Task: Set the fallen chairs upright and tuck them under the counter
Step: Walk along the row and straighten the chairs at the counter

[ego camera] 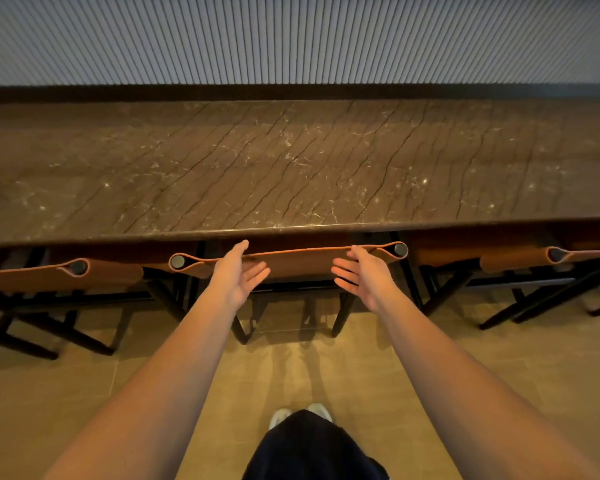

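Observation:
A chair with a brown leather backrest [291, 261] and black legs stands upright right in front of me, its seat under the dark marble counter [291, 168]. My left hand [238, 271] is at the left part of the backrest, fingers straight, thumb over the top edge. My right hand [359, 271] is at the right part, fingers straight and spread, thumb at the top edge. Neither hand curls round the leather.
Two more brown-backed chairs stand upright under the counter, one at the left [66, 275] and one at the right [541, 258]. A ribbed grey wall [291, 39] rises behind the counter. Beige floor tiles [49, 393] lie below, with my shoes [281, 415] near the bottom.

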